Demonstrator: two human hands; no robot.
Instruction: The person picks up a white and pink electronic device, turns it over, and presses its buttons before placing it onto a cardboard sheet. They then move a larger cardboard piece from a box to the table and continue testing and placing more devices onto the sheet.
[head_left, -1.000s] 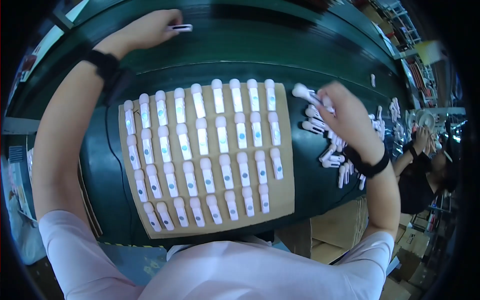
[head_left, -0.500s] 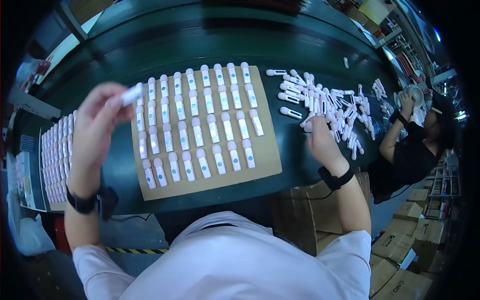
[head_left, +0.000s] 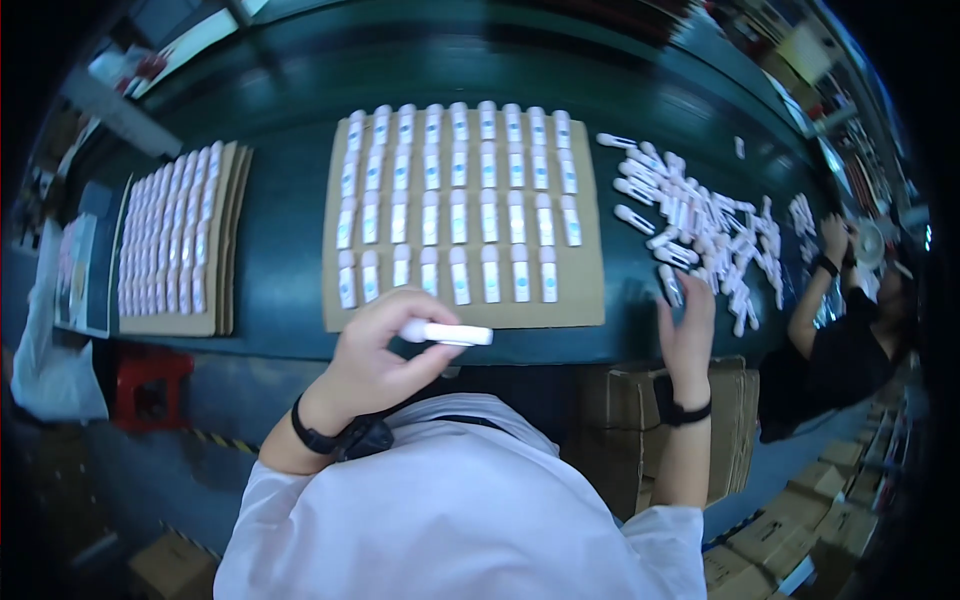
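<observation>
White tube (head_left: 447, 333) lies crosswise, pinched in left hand (head_left: 385, 345) at tabletop's (head_left: 280, 200) near edge; right hand (head_left: 688, 325), fingers apart, nearer loose pile (head_left: 700, 225).

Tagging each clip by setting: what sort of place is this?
Probably a factory packing line: white tubes in rows on a cardboard sheet, a loose pile on the long green bench, stacked cartons beneath.

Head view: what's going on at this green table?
A person in a white shirt is handling small white tubes. The left hand holds one white tube over the near edge of a cardboard sheet lined with rows of similar tubes. The right hand reaches to a loose pile of tubes on the green table. A second filled sheet lies to the left. Another person works at the far right.
</observation>
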